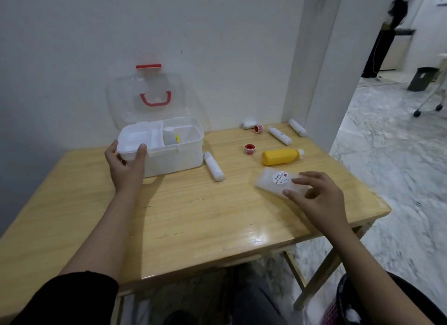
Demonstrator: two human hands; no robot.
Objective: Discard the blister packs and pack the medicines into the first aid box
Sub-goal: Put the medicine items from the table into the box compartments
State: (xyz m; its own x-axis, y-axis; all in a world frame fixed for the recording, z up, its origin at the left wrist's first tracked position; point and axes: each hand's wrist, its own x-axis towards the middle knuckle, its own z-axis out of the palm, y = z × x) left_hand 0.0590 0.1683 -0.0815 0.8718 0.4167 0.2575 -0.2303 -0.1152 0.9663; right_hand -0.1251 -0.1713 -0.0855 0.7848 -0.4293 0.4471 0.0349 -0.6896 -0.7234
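The white first aid box [179, 158] stands open at the back left of the wooden table [193, 216], its clear lid with a red handle [155, 98] leaning on the wall. My left hand [125, 165] grips the white inner tray [134, 141] at the box's left end, lifted slightly over the rim. A white bottle [170, 136] stands inside the box. My right hand [316, 196] hovers with spread fingers over a translucent packet with a round label [275, 179], fingertips touching it. A yellow bottle [281, 156] lies on its side behind the packet.
White bandage rolls lie by the box [214, 166] and at the back right [279, 135], [298, 127], [249, 124]. Two red tape rolls [249, 148], [258, 128] sit between them. A dark bin [348, 300] stands by my right knee, below the table's right edge.
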